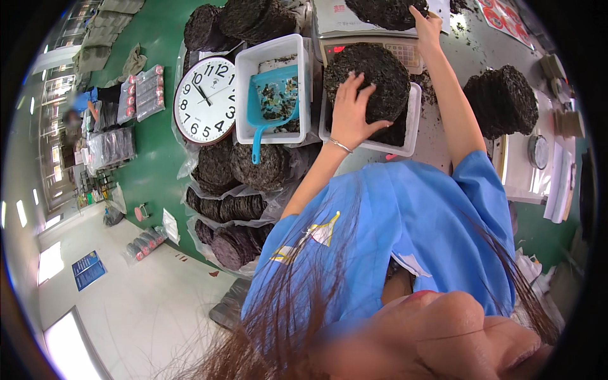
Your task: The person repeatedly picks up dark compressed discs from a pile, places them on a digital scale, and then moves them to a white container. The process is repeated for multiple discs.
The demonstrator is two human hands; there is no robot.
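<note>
The scoop (258, 140) lies in the bin (304, 95) between clock (201, 113) and disc (387, 71).

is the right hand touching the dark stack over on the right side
Apart. The head view shows grey tabletop between the right hand, up near the top edge, and the dark stack.

1. a bright blue shirt (411, 196) with short, wide sleeves (472, 174).
2. on its left front, an emblem (324, 230): a white, sail-like shape edged in yellow, with yellow-and-white bands (284, 254) beside it.
3. a thin, silver-coloured bangle (340, 145) around the left wrist (348, 133).
4. long brown hair (297, 285), loose, in fine strands.
5. a white piece (413, 264) at the neckline.
</note>
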